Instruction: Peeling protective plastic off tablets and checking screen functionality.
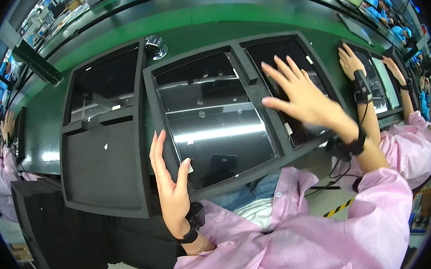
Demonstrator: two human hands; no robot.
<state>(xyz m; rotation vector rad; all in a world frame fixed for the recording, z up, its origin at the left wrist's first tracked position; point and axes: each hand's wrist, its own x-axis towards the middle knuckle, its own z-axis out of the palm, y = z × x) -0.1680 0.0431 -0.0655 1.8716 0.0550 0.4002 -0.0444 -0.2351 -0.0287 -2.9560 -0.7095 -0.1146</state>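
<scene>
My left hand (167, 181) is open, fingers straight up, at the near left corner of a glossy dark panel (216, 124) that lies in a black foam tray (151, 86). A small white tab sits near its thumb. My right hand (303, 96) hovers open with fingers spread above the neighbouring dark panel (277, 53) to the right. Both wrists wear black straps; pink sleeves cover my arms.
Another black tray (102, 171) with a dark panel (102, 90) stands to the left on the green conveyor belt (195, 11). A small metal fitting (155, 44) sits behind the trays. A co-worker's hands (352, 62) rest on a panel at the right.
</scene>
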